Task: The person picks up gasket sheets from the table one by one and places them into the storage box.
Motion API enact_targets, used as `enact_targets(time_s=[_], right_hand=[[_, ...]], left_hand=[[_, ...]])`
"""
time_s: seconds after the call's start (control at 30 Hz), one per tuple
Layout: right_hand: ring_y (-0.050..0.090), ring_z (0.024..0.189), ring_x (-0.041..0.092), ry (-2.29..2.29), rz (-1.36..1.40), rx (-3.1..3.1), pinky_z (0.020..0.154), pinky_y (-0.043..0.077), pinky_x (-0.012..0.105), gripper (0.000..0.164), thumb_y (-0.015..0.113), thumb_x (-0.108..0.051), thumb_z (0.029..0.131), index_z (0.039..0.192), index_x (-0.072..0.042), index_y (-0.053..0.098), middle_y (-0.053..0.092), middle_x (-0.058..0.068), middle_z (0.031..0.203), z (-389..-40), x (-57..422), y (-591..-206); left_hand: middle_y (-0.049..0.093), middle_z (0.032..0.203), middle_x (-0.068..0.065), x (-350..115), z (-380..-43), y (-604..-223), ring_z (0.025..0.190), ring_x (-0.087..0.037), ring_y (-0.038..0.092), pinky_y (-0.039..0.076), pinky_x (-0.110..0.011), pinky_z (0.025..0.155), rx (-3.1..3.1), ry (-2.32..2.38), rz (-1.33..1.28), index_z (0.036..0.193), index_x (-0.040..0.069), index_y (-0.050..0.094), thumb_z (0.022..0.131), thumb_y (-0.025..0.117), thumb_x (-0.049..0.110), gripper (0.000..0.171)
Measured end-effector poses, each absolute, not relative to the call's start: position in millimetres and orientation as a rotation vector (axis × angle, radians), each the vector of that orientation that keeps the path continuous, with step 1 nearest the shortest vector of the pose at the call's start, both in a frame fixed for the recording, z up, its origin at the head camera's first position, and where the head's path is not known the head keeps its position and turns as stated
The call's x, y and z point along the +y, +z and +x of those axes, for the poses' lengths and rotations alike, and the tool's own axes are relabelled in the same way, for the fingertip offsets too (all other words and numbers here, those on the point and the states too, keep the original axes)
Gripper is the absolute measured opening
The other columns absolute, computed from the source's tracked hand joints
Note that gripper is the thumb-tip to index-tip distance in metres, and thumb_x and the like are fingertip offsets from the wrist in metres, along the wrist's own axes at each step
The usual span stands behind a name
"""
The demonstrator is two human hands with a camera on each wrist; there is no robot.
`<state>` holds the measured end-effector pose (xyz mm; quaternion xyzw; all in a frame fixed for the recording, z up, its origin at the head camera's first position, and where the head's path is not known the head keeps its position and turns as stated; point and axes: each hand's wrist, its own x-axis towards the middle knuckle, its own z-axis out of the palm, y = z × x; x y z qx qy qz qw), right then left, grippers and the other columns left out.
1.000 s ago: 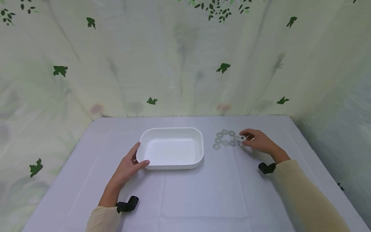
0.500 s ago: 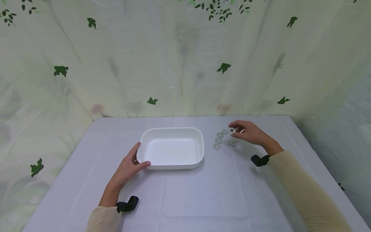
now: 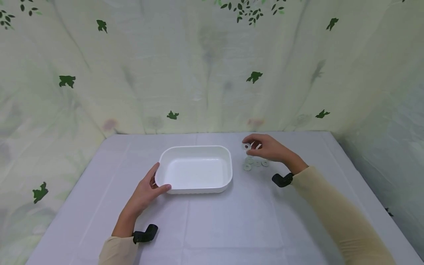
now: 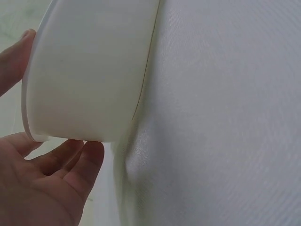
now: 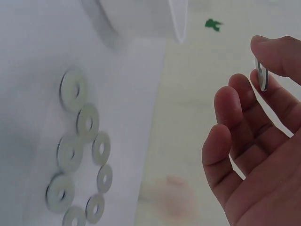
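A white rectangular tray stands on the table, left of centre in the head view. My left hand grips its near left corner, thumb on the front rim and fingers along the left side. In the left wrist view the fingertips touch the tray's outer wall. Right of the tray, my right hand pinches a flat metal washer between thumb and index finger, raised off the table. The other fingers are loosely bent. Several similar washers lie in a loose loop below that hand, partly hidden by it in the head view.
A white cloth covers the table. Behind it hangs a pale curtain with green leaf prints, which also runs down both sides. A black wrist camera sits on the left wrist, another black camera on the right.
My right hand has moved left over the washers toward the tray, with the pinched washer carried along. The left hand and the tray have stayed in place.
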<state>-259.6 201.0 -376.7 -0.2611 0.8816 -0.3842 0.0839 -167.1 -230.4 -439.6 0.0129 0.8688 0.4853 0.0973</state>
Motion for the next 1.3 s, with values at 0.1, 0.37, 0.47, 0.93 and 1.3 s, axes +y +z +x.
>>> enact_targets(time_s=[0.1, 0.37, 0.47, 0.93, 1.3], right_hand=[[0.061, 0.095, 0.02, -1.134, -0.84, 2.601, 0.086, 0.052, 0.038, 0.034, 0.07, -0.014, 0.092, 0.125, -0.011, 0.064, 0.067, 0.013, 0.118, -260, 186, -372], [0.063, 0.096, 0.019, -1.107, -0.925, 2.531, 0.088, 0.052, 0.038, 0.037, 0.07, -0.016, 0.091, 0.127, -0.011, 0.063, 0.067, 0.013, 0.119, -261, 149, -365], [0.063, 0.095, 0.018, -1.105, -0.948, 2.496, 0.087, 0.052, 0.035, 0.038, 0.07, -0.017, 0.091, 0.128, -0.009, 0.063, 0.067, 0.012, 0.118, -260, 135, -365], [0.063, 0.095, 0.012, -1.151, -1.073, 2.366, 0.093, 0.052, 0.034, 0.037, 0.071, -0.014, 0.09, 0.126, -0.011, 0.064, 0.067, 0.004, 0.125, -259, 78, -380], [0.064, 0.095, 0.012, -1.124, -1.064, 2.355, 0.093, 0.053, 0.033, 0.036, 0.072, -0.015, 0.089, 0.124, -0.014, 0.065, 0.068, 0.002, 0.122, -255, 59, -387]], left_hand=[[0.016, 0.167, -0.016, -231, -168, -440, 0.148, -0.039, 0.033, 0.039, -0.047, 0.111, 2.579, 1.428, 0.037, 0.161, 0.017, 0.003, 0.089, 0.075, 0.033, 0.103], [0.011, 0.168, -0.015, -230, -168, -441, 0.15, -0.038, 0.03, 0.038, -0.046, 0.111, 2.571, 1.423, 0.046, 0.161, 0.017, 0.002, 0.088, 0.075, 0.037, 0.106], [0.01, 0.168, -0.014, -229, -167, -441, 0.15, -0.038, 0.029, 0.038, -0.047, 0.112, 2.572, 1.422, 0.041, 0.161, 0.017, 0.002, 0.087, 0.076, 0.037, 0.106], [0.02, 0.166, -0.017, -235, -163, -440, 0.147, -0.037, 0.037, 0.045, -0.029, 0.104, 2.594, 1.415, 0.014, 0.161, 0.017, 0.006, 0.087, 0.076, 0.037, 0.104], [0.019, 0.166, -0.016, -230, -167, -438, 0.146, -0.038, 0.037, 0.045, -0.033, 0.105, 2.575, 1.424, 0.015, 0.161, 0.019, 0.006, 0.087, 0.076, 0.039, 0.104]])
